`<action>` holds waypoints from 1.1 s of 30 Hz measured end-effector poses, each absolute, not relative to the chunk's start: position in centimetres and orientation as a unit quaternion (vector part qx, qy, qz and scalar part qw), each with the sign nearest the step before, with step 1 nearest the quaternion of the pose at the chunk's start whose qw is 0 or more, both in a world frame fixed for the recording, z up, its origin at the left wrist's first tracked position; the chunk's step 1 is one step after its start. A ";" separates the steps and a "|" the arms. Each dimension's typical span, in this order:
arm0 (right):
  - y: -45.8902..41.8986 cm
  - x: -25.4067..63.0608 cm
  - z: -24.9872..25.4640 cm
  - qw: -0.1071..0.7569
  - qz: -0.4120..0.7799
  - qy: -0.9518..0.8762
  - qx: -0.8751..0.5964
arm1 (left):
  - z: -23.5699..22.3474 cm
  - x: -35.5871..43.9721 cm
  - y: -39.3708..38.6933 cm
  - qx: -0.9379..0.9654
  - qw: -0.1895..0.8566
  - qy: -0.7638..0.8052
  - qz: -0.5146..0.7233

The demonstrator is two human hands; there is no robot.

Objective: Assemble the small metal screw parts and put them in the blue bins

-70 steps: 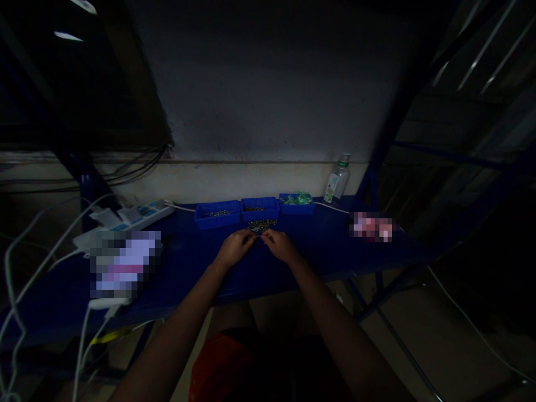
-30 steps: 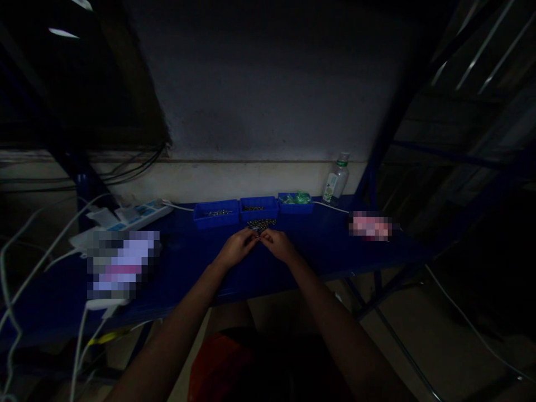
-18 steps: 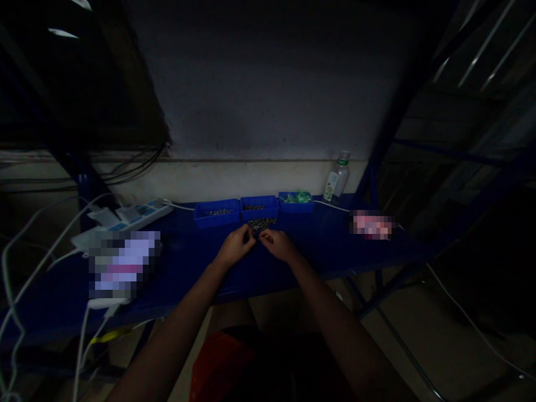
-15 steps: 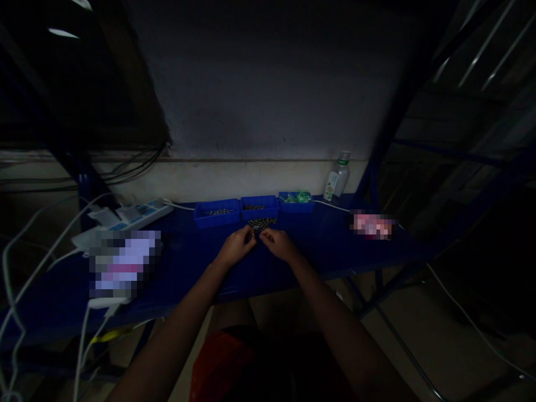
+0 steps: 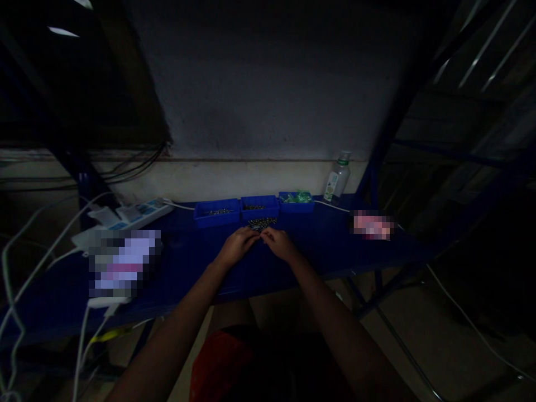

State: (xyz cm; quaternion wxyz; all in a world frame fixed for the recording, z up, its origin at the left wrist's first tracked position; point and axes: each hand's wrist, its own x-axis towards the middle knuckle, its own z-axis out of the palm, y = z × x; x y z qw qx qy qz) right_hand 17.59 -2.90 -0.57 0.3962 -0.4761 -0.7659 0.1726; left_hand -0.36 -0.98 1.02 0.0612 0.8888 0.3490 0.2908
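Fingers (image 5: pixel 252 235) of left hand (image 5: pixel 237 245) and right hand (image 5: pixel 278 243) bend inward, tips meeting or nearly so; cannot tell whether they clamp a part. Pile of small metal parts (image 5: pixel 263 223) lies on blue counter (image 5: pixel 322 240) just beyond the fingertips. Farther beyond, a row: left bin (image 5: pixel 216 220) and middle bin (image 5: pixel 260 214) with metal pieces (image 5: pixel 220 212), right bin (image 5: pixel 296 208) with green plastic (image 5: pixel 301 196). Clear bottle (image 5: pixel 338 181) stands well right of the fingers.

Dim, underexposed, corners near black, faint light on lower wall (image 5: pixel 268 180), white glare (image 5: pixel 63 32) upper left
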 end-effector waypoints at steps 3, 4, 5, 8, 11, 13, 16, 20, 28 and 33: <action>-3.0 17.6 -0.6 0.385 0.178 -0.773 -0.472 | 1.0 -0.4 -1.0 0.889 0.059 0.355 0.283; -3.0 17.6 -0.6 0.383 0.179 -0.774 -0.471 | 1.0 -0.4 -0.9 0.889 0.058 0.358 0.281; -3.0 17.6 -0.6 0.384 0.179 -0.775 -0.469 | 1.0 -0.4 -0.9 0.887 0.058 0.361 0.282; -2.9 17.6 -0.6 0.393 0.174 -0.773 -0.467 | 0.9 -0.4 -0.8 0.876 0.060 0.379 0.293; -2.8 17.6 -0.6 0.403 0.169 -0.764 -0.475 | 0.8 -0.4 -0.8 0.866 0.064 0.398 0.295; -2.7 17.6 -0.6 0.405 0.168 -0.759 -0.482 | 0.9 -0.4 -0.9 0.868 0.066 0.400 0.289; -2.7 17.6 -0.6 0.402 0.170 -0.755 -0.489 | 1.2 -0.3 -1.0 0.868 0.065 0.398 0.290; -2.7 17.7 -0.7 0.389 0.173 -0.762 -0.487 | 1.6 -0.2 -1.3 0.865 0.074 0.390 0.308; -2.5 17.6 -1.0 0.377 0.170 -0.779 -0.471 | 1.7 -0.2 -1.6 0.878 0.089 0.360 0.303; -2.5 17.5 -0.9 0.368 0.174 -0.777 -0.480 | 1.8 -0.1 -1.8 0.877 0.082 0.358 0.310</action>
